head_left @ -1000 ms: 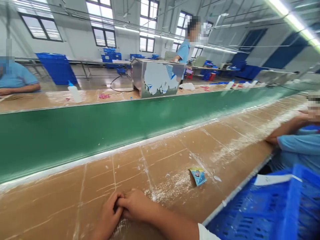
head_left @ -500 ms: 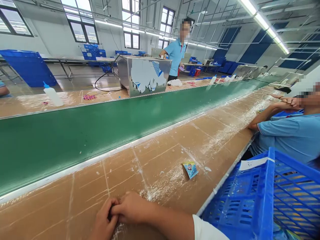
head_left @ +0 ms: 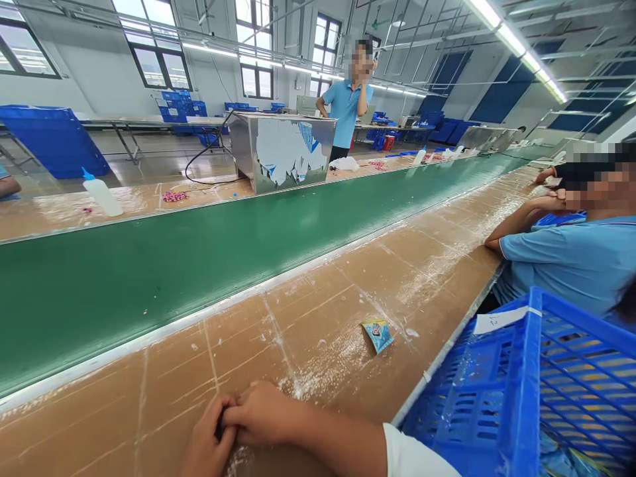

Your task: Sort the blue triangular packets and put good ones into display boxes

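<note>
The small blue-and-yellow packet [head_left: 378, 336] lies on the brown bench [head_left: 318, 311] at two o'clock from the wearer's folded hands, near but touching neither. From where I stand, the right hand [head_left: 261, 411] laps against the left hand [head_left: 209, 430], their fingers curled closed into each other; no object shows in that clasp, though I cannot tell whether something tiny hides between the palms. Resting like this goes best, I'd judge, with the fingers loose, the right forearm [head_left: 332, 421] settled on the bench and both hands well back from the green belt [head_left: 298, 228] at twelve o'clock, as they are here. The packet carries a printed figure and some lettering too small to read. At three o'clock a blue crate [head_left: 531, 391] wears a white label [head_left: 504, 319] with a handwritten mark I can't make out for certain. Past the belt, at twelve, a steel box [head_left: 283, 152] bears torn film with blue print, unreadable from here, and a white squeeze bottle [head_left: 104, 197] at eleven shows no lettering I can read. A co-worker [head_left: 342, 109] stands at one o'clock, hand raised.
</note>
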Tool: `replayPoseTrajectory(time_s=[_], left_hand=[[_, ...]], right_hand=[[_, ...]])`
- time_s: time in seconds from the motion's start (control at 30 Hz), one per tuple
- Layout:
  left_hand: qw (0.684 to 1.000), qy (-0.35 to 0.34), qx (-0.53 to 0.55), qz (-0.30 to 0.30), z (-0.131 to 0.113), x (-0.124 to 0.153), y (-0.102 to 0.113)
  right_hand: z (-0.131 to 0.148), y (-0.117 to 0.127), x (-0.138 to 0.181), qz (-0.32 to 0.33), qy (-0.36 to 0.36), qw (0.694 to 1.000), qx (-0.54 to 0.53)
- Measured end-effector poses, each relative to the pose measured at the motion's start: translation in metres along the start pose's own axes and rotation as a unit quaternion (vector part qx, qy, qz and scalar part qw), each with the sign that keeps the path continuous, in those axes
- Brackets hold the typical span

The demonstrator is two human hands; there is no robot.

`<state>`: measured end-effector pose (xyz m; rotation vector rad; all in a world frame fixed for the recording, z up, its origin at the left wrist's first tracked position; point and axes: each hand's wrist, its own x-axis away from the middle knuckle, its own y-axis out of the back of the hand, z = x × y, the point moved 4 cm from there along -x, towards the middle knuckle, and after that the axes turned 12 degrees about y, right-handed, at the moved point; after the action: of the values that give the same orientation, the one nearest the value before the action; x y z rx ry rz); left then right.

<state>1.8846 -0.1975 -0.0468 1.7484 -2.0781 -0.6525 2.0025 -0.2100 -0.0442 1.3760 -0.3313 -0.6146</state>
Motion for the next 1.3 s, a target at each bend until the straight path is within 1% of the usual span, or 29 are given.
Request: replayPoseTrajectory(time_s=[0.23,0.4,0.53,0.8,1.0,1.17,1.3], left_hand=[[0.999,0.026,-0.011,0.027,0.006,0.002,-0.002],[0.999,0.018,-0.006,0.048,0.013,0.002,-0.004],[0.999,0.02,-0.006,0.039,0.012,0.004,-0.004],[1.0,0.024,0.003,0.017,-0.001,0.006,-0.004],[1.0,0.027,0.008,0.01,-0.003,0.006,-0.003],[0.999,0.036,0.002,0.016,-0.003,0.006,-0.003],[0.999,0.035,0.0,0.018,-0.003,0.006,-0.003]], right_hand=[[0.001,-0.004,0.0,-0.009,0.005,1.0,-0.005],[0.001,-0.008,0.0,-0.006,0.002,1.0,-0.017],[0.001,-0.007,0.0,-0.014,0.001,1.0,-0.019],[0.005,-0.001,0.0,-0.002,-0.009,1.0,-0.028],[0.003,-0.007,0.0,0.005,-0.008,0.999,-0.031],[0.001,-0.009,-0.001,-0.015,0.003,0.999,-0.036],[0.0,-0.011,-0.001,-0.018,0.0,0.999,-0.044]])
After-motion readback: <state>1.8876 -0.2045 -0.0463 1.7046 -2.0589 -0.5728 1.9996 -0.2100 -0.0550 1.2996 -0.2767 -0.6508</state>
